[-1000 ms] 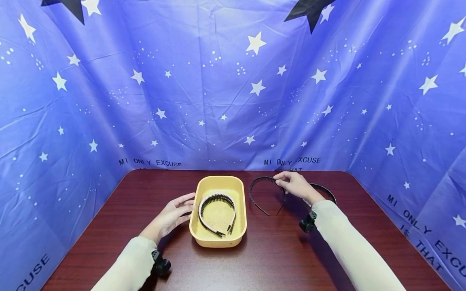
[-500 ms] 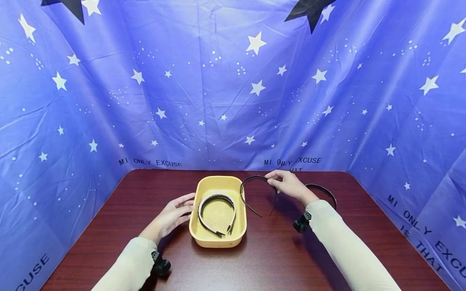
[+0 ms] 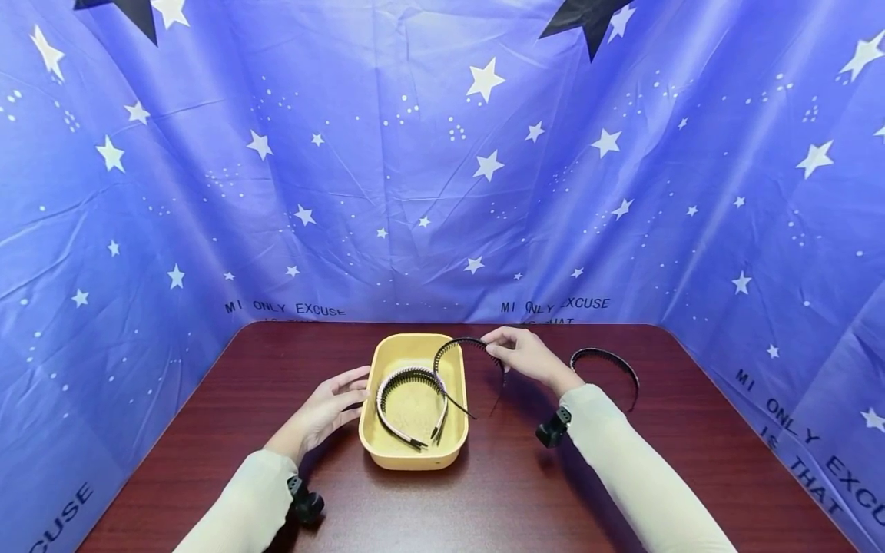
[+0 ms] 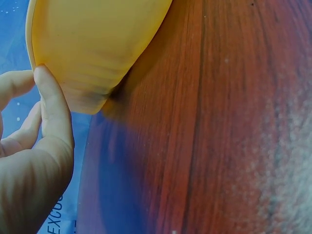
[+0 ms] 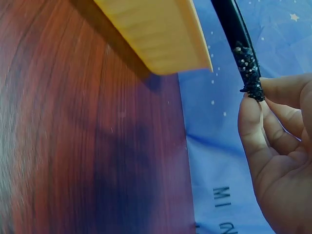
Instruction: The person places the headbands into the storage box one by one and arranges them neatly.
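From the head view, a rounded rectangular yellow plastic tray (image 3: 415, 453) sits on a dark reddish-brown wooden table (image 3: 498, 491) and serves as the landmark. The person's left hand (image 3: 330, 407) rests against the tray's left wall with its fingers straight and relaxed, touching the rim and gripping nothing. Inside the tray lies a toothed headband with a pale pink outer face (image 3: 409, 398), its open ends pointing toward the near wall. The right hand (image 3: 523, 355) is raised just right of the tray's far right corner and pinches a thin black toothed plastic headband (image 3: 452, 369) at the top of its arch; that headband hangs in the air, one leg crossing above the tray's right rim, the other outside it. A second black toothed headband (image 3: 608, 362) lies on the table well to the right of the tray. A blue cloth backdrop with white stars (image 3: 442, 169) rises behind the tray. In the left wrist view, the left hand (image 4: 29, 165) has a fingertip touching the tray's (image 4: 92, 48) outer wall, the fingers only lightly bent. In the right wrist view, the right hand (image 5: 278, 146) clasps the black headband (image 5: 239, 44) between curled fingertips, just beyond the tray's (image 5: 156, 34) corner.
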`<state>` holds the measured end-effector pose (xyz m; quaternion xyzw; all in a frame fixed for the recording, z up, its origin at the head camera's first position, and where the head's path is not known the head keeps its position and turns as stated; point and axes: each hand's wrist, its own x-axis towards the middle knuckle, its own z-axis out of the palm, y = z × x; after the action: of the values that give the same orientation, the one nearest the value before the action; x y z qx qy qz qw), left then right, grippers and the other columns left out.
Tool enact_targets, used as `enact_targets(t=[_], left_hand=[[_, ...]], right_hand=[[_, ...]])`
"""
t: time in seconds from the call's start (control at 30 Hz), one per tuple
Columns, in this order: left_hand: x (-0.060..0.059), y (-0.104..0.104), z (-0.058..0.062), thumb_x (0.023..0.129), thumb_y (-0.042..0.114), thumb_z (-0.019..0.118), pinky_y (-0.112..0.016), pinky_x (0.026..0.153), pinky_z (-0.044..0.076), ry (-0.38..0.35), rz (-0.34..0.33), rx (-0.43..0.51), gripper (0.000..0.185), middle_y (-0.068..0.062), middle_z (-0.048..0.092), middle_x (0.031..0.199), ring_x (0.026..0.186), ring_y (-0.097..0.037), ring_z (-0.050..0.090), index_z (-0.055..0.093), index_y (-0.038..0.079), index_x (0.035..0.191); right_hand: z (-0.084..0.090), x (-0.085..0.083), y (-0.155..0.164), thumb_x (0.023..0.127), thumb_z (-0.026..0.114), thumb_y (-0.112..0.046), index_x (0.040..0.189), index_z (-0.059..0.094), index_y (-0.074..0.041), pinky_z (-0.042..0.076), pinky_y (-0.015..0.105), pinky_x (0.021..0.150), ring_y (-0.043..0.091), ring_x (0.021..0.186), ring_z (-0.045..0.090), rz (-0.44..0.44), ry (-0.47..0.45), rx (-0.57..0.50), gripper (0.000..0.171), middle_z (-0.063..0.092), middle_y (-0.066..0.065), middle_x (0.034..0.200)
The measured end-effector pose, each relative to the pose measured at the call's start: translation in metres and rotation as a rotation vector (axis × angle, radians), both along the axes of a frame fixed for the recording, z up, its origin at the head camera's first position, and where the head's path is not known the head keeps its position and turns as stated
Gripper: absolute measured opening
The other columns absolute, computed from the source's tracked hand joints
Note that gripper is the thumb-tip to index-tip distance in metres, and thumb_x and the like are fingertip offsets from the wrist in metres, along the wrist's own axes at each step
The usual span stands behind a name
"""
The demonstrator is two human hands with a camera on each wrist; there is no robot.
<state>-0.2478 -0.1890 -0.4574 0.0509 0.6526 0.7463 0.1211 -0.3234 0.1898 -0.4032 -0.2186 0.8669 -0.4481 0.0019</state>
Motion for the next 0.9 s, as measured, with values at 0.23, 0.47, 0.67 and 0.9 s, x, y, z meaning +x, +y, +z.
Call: enact_targets(t=[0.23, 0.47, 0.67, 0.9], left_hand=[[0.001, 0.000, -0.001, 0.096, 0.002, 0.062, -0.030, 0.087, 0.055, 0.001, 0.004, 0.005, 0.063, -0.023, 0.052, 0.134, 0.103, -0.015, 0.062, 0.034, -0.001, 0.153], [0.001, 0.000, -0.002, 0.097, 0.001, 0.061, -0.030, 0.087, 0.056, 0.003, 0.007, 0.006, 0.063, -0.023, 0.053, 0.134, 0.103, -0.015, 0.063, 0.033, -0.002, 0.153], [0.001, 0.001, 0.000, 0.097, -0.001, 0.059, -0.029, 0.086, 0.056, 0.001, 0.000, 0.021, 0.062, -0.019, 0.056, 0.130, 0.102, -0.014, 0.063, 0.032, -0.003, 0.153], [0.002, 0.000, 0.001, 0.098, 0.000, 0.059, -0.030, 0.088, 0.055, 0.010, -0.014, 0.022, 0.063, -0.024, 0.052, 0.136, 0.104, -0.015, 0.063, 0.031, -0.002, 0.154]], right_hand=[[-0.006, 0.005, -0.014, 0.096, 0.066, -0.013, 0.119, 0.070, -0.006, 0.058, 0.050, 0.068, 0.017, 0.069, 0.062, 0.028, -0.007, -0.027, 0.023, 0.069, 0.021, 0.106], [-0.006, 0.009, -0.028, 0.096, 0.066, -0.012, 0.118, 0.070, -0.007, 0.058, 0.050, 0.068, 0.019, 0.069, 0.062, 0.045, -0.012, -0.033, 0.023, 0.071, 0.015, 0.103], [-0.002, 0.008, -0.044, 0.097, 0.066, -0.012, 0.118, 0.070, -0.008, 0.057, 0.054, 0.070, 0.016, 0.065, 0.061, 0.076, -0.011, -0.022, 0.022, 0.071, 0.016, 0.103], [0.000, 0.008, -0.059, 0.097, 0.065, -0.012, 0.117, 0.070, -0.006, 0.058, 0.053, 0.070, 0.016, 0.070, 0.063, 0.107, -0.001, -0.017, 0.022, 0.070, 0.015, 0.102]])
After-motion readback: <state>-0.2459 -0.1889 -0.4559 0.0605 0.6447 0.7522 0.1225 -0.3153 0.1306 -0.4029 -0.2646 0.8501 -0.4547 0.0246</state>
